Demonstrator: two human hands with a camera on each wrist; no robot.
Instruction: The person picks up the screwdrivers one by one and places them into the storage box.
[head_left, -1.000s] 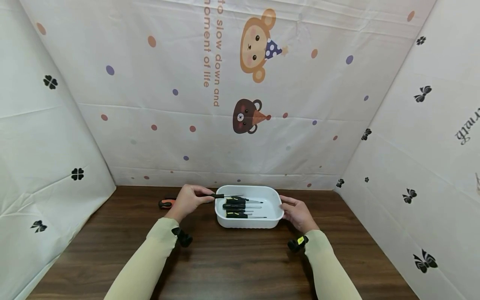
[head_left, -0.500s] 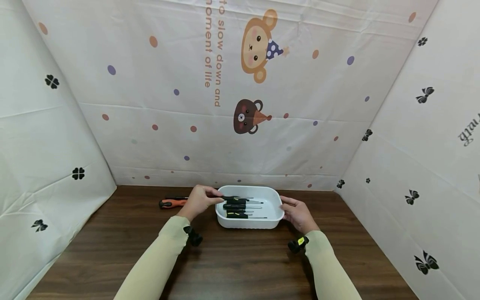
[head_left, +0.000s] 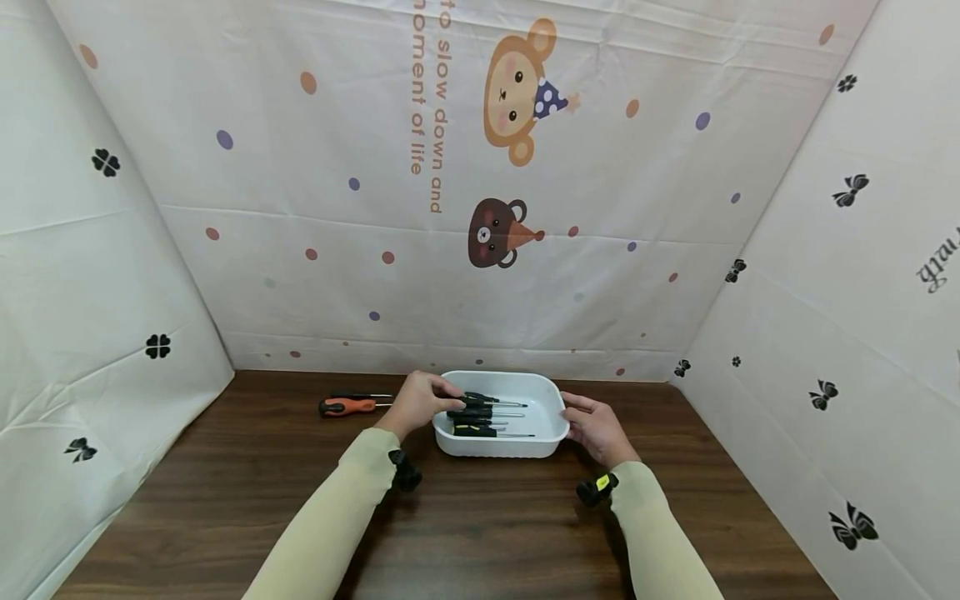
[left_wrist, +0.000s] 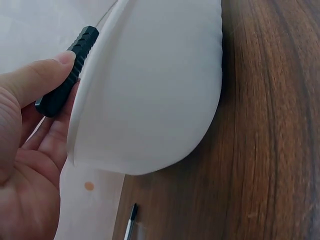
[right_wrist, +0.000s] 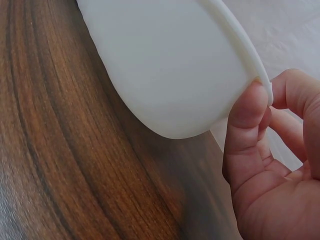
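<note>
My left hand (head_left: 422, 403) reaches over the left rim of a white plastic basin (head_left: 495, 447). In the left wrist view it pinches a screwdriver (left_wrist: 86, 42) by its dark ridged handle, thumb on top, right beside the rim. Several screwdrivers (head_left: 474, 432) with black, partly yellow-marked handles lie side by side in the basin, shanks pointing right. My fingers cover part of the upper ones. My right hand (head_left: 597, 427) grips the basin's right end; in the right wrist view, thumb and fingers pinch its rim (right_wrist: 262, 75).
On the brown wooden table (head_left: 495, 517), left of the basin, lie an orange-and-black screwdriver (head_left: 348, 406) and a thin dark-handled one (head_left: 358, 394) behind it. A patterned white cloth wall (head_left: 420, 292) stands close behind the basin, with more cloth at both sides.
My left hand has moved right with its screwdriver, from the basin's left edge to over its inside. The orange screwdriver has come fully into sight. My right hand has stayed at the rim.
</note>
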